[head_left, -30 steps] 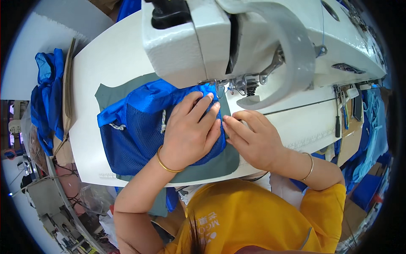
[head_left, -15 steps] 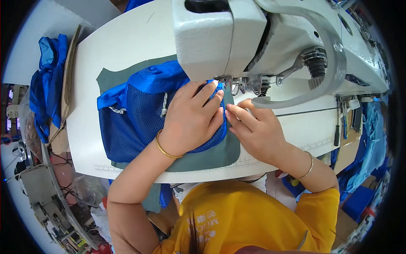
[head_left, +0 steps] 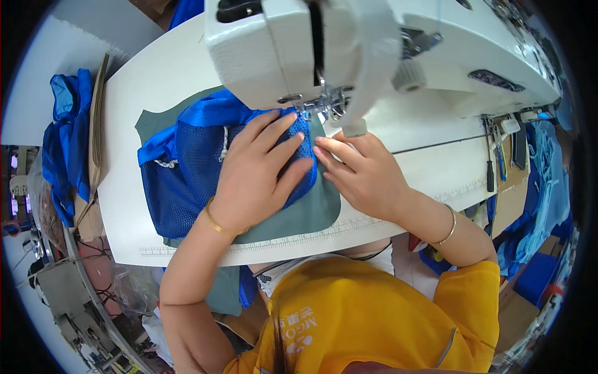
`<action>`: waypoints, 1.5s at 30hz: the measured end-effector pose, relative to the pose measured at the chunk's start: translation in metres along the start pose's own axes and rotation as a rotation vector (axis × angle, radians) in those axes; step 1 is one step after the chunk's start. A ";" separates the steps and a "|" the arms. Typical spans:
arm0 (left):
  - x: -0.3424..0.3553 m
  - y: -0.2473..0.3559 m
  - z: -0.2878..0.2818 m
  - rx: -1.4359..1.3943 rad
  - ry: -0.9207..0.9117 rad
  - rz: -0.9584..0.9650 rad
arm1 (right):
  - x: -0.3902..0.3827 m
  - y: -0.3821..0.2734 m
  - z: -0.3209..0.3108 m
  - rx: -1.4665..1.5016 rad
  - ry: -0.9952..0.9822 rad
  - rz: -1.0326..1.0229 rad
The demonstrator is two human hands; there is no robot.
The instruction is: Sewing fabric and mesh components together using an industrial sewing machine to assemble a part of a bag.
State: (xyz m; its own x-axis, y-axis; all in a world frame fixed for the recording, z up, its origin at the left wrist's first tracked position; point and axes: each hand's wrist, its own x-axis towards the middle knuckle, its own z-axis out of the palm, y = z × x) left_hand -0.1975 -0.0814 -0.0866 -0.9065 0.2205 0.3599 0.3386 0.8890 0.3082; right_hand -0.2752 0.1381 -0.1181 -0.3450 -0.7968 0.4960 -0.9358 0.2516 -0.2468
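Note:
A blue mesh drawstring bag [head_left: 187, 181] lies over a grey-green piece of fabric [head_left: 308, 215] on the white sewing table. Its right edge runs under the presser foot [head_left: 305, 109] of a white sewing machine [head_left: 255, 59]. My left hand [head_left: 265, 165] is spread flat on the bag, fingertips close to the foot. Just right of the bag's blue edge is my right hand [head_left: 364, 168], its fingers stretched toward that edge and touching the fabric. Neither hand grips anything I can see. A white cord [head_left: 225, 144] shows left of my left hand.
The machine's arm and a pale curved piece [head_left: 374, 62] overhang my right hand. A printed ruler strip [head_left: 249, 240] follows the table's front edge. Blue cloth [head_left: 65, 137] hangs at the left. Tools, among them a screwdriver [head_left: 489, 162], lie at the right.
The view has shifted, with the machine head now farther left in the picture. My left hand's fingers are spread slightly wider on the bag; my right hand stays by its edge.

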 end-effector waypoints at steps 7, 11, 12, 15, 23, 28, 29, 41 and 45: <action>-0.046 0.024 -0.034 0.358 -0.009 0.288 | -0.003 0.008 0.006 0.018 0.086 0.006; -0.035 0.002 -0.022 0.444 0.260 0.384 | -0.008 0.010 0.007 0.004 0.033 -0.054; -0.028 -0.001 -0.019 0.464 0.290 0.388 | -0.008 0.010 0.007 -0.009 0.027 -0.070; -0.016 -0.002 -0.020 0.485 0.278 0.425 | -0.009 0.010 0.009 -0.017 0.028 -0.059; -0.015 0.011 -0.031 0.479 0.310 0.361 | -0.008 0.008 0.005 -0.073 0.035 -0.069; -0.016 0.008 -0.028 0.503 0.358 0.229 | -0.002 0.012 -0.008 -0.108 -0.060 -0.122; -0.013 0.007 -0.030 0.500 0.378 0.240 | 0.001 0.011 -0.012 -0.077 -0.086 -0.130; -0.017 0.018 -0.031 0.229 0.307 0.138 | 0.034 -0.005 0.006 0.407 0.378 -0.144; -0.013 0.025 -0.036 0.109 0.202 0.102 | 0.036 -0.002 0.015 0.453 0.412 -0.210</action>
State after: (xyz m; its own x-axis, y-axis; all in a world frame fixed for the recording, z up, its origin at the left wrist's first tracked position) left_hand -0.1684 -0.0765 -0.0520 -0.7965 0.2367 0.5563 0.3872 0.9064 0.1687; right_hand -0.2841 0.1010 -0.1122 -0.2418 -0.5047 0.8288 -0.8945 -0.2151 -0.3919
